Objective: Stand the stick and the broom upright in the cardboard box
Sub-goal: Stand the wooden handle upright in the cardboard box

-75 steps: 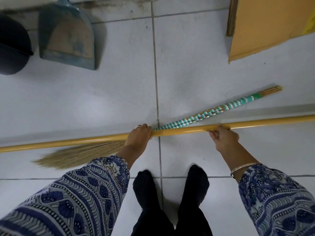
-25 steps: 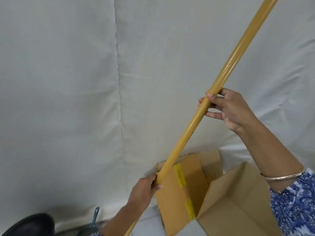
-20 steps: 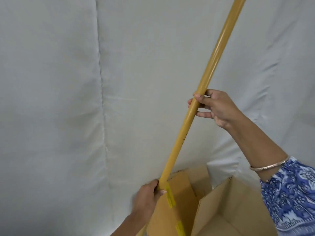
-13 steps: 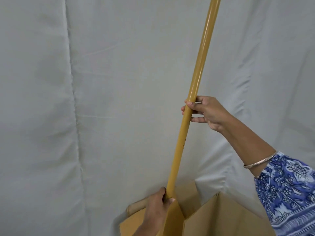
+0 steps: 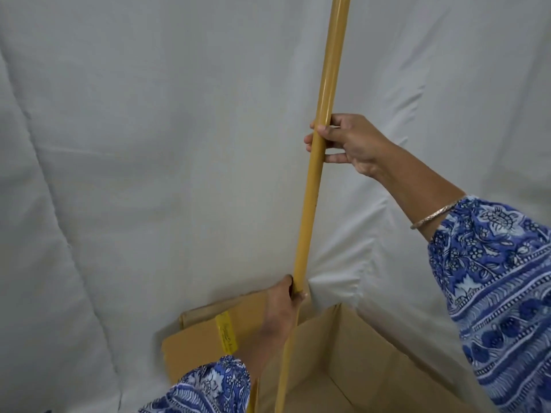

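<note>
A long yellow stick (image 5: 313, 186) stands almost upright, its top leaning slightly right and running out of the frame. My right hand (image 5: 348, 141) grips it high up. My left hand (image 5: 283, 305) grips it lower, just above the open cardboard box (image 5: 357, 362). The stick's lower part passes down inside the box near its left wall, and its bottom end is cut off by the frame's edge. The broom is not in view.
A white cloth backdrop (image 5: 149, 144) hangs right behind the box. The box's left flap (image 5: 202, 347), with a strip of yellow tape, folds outward to the left.
The stick has swung from a slant to nearly vertical and dropped lower into the box. Both hands have kept their hold, and the view has tilted down to show more of the box.
</note>
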Motion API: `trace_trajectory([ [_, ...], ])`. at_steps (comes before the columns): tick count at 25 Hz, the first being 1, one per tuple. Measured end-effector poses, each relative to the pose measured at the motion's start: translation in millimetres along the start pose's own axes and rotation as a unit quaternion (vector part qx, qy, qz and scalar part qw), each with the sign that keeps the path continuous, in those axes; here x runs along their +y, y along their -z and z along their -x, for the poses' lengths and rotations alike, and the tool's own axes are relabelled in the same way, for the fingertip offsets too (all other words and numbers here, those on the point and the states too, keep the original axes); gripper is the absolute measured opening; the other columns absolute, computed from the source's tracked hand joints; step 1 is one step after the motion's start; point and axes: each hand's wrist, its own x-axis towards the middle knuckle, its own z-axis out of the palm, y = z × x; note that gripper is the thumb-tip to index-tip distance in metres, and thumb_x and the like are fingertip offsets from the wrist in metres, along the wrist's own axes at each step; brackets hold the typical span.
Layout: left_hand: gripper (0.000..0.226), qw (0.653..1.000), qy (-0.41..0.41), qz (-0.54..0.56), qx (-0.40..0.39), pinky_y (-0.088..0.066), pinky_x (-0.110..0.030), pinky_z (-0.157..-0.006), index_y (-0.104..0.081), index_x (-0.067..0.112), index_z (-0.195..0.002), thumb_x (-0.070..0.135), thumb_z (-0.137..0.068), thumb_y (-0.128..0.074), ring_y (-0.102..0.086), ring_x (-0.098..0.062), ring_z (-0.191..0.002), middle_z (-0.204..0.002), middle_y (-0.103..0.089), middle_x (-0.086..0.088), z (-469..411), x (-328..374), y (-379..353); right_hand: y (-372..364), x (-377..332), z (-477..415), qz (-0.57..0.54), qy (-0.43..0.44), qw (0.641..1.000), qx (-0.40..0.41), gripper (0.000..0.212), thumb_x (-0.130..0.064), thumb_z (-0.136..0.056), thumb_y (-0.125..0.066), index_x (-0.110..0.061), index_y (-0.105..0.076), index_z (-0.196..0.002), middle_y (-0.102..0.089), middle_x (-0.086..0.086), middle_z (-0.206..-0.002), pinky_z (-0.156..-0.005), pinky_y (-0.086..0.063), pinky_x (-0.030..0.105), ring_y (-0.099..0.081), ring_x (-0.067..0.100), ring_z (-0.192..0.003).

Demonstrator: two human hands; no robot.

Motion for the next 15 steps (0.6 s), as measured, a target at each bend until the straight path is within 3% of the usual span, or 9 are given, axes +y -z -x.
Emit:
trace_trajectory([
  [9,0.021,0.999,0.008,-0.025,0.037,-0.032,-0.022,-0.044,-0.044,0.019,-0.075,0.023,-0.086,-0.061,-0.044,-0.009,-0.053,-0.059,-0.045,0.010,-99,-28,-108,73,109,-84,0.002,-0.024,0.999,-0.026,0.016,-0.018,-0.091,-0.052,-0.012,-0.058,-0.104,-0.069,0.004,-0.089,-0.070,-0.058,0.027,-0.070,0.016,-0.083],
  [13,0.015,0.997,0.048,-0.028,0.053,-0.040,-0.030,-0.051,-0.050,0.012,-0.082,0.022,-0.086,-0.061,-0.048,-0.016,-0.061,-0.068,-0.052,-0.001,-138,-41,-142,91,145,-120,-0.016,-0.019,0.998,-0.059,0.014,-0.018,-0.091,-0.052,-0.012,-0.058,-0.103,-0.068,0.005,-0.089,-0.072,-0.058,0.027,-0.069,0.016,-0.083],
  [15,0.015,0.996,0.054,-0.040,0.060,-0.038,-0.027,-0.050,-0.051,0.011,-0.084,0.021,-0.087,-0.060,-0.047,-0.015,-0.061,-0.071,-0.052,-0.003,-156,-49,-156,98,161,-138,-0.024,-0.016,0.997,-0.077,0.014,-0.018,-0.091,-0.052,-0.013,-0.058,-0.103,-0.068,0.004,-0.088,-0.072,-0.058,0.026,-0.069,0.016,-0.082],
])
